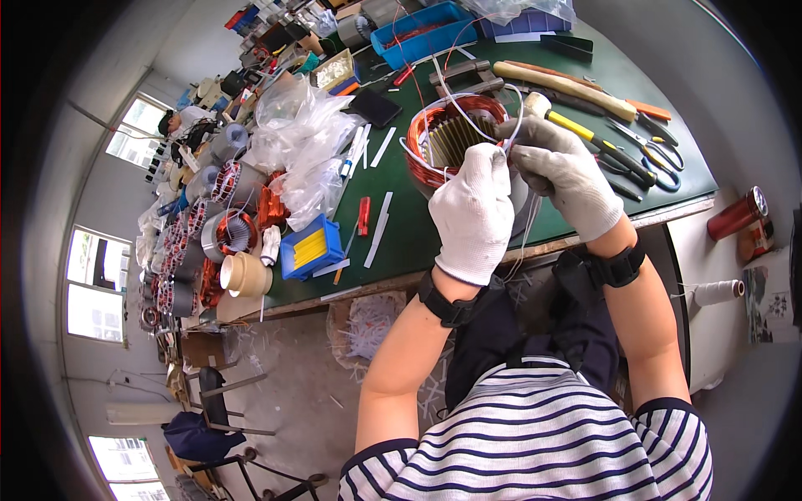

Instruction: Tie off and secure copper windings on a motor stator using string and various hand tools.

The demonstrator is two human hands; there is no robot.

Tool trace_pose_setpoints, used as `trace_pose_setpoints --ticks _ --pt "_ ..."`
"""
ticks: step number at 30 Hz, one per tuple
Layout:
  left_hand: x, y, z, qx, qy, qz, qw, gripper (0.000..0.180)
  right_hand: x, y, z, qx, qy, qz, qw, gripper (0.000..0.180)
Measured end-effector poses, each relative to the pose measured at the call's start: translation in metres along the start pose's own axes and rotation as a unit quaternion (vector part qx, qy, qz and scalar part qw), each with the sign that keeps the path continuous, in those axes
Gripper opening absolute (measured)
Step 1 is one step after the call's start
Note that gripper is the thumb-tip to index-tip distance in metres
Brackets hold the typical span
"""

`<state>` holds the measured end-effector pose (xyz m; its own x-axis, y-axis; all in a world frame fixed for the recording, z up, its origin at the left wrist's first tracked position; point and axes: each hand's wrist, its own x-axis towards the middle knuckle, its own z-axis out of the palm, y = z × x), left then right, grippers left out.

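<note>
Working at the near edge of the green bench [585, 213], the person holds both gloved hands over a motor stator [455, 138] wound with copper coils. The left hand [474, 213] is closed, fingers pinched together on the stator's near rim, apparently on the white lead wires [458, 104] that loop up over the winding. The right hand [566, 174] is clenched at the stator's right rim, gripping what looks like the same bundle of leads; just what lies inside the fist is hidden.

The copper winding looks fully seated in the core, so the coil insertion seems done. The leads are still loose and untied, which suggests the dressing of them is only partly through.

A mallet [576, 129] and scissors [660, 150] lie just beyond the right hand, towards the far right corner. White insulation strips [380, 225] and a red-handled tool [364, 215] lie left of the stator. More wound stators [225, 230] crowd the bench's left end.
</note>
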<state>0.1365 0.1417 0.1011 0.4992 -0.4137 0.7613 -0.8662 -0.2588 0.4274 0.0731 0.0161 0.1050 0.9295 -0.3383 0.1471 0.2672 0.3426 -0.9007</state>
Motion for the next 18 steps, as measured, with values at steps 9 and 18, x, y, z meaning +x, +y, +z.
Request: trace_pose_setpoints --ticks 9,18 --pt "-0.001 -0.005 0.003 -0.028 0.011 -0.031 0.999 0.005 -0.007 0.012 -0.016 0.060 0.168 0.176 0.968 0.020" --pt "-0.009 -0.036 -0.032 0.117 -0.057 0.135 0.982 0.024 -0.008 0.009 -0.007 -0.010 0.170 0.013 0.985 0.024"
